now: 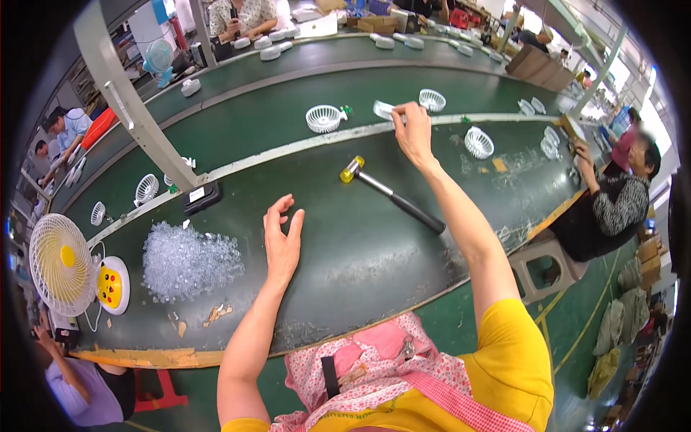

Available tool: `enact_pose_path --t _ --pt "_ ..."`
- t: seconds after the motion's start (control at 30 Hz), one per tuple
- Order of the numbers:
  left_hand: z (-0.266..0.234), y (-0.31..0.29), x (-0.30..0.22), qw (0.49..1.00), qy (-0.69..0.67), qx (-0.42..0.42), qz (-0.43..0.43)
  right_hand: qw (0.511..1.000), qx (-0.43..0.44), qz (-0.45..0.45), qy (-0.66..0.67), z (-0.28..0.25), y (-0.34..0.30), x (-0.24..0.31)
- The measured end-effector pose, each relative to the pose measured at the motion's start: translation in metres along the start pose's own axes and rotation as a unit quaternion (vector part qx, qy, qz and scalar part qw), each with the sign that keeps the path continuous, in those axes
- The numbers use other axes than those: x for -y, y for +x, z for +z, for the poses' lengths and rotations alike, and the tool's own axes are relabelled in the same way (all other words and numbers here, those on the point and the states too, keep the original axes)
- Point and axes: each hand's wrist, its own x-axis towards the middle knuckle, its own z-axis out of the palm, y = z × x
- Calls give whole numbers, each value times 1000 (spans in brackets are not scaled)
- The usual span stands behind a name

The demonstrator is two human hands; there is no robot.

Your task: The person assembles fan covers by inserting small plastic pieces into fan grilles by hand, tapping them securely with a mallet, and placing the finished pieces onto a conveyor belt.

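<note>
My right hand reaches over the rail at the belt's edge, its fingertips closed on a white plastic part; the fingers cover some of it. My left hand hovers over the green worktop with its fingers apart and holds nothing. Between my hands lies a mallet with a yellow head and a black grip. A white round fan cage with a small green piece beside it rests on the belt left of my right hand. Another white fan cage sits just beyond that hand.
A heap of small clear plastic pieces covers the worktop's left side, near a black box and a white desk fan. A metal post rises at left. More cages lie rightward, where a co-worker sits.
</note>
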Motion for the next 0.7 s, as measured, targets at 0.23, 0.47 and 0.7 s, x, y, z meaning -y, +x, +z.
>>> enact_pose_path --t 0.23,0.47,0.7 --pt "-2 0 6 999 21 22 27 983 176 -46 -4 89 10 13" --pt "8 0 4 999 -5 20 38 931 282 -101 -209 116 14 45" --pt "6 -5 -14 958 191 29 211 935 257 -243 -22 -4 -67 168"
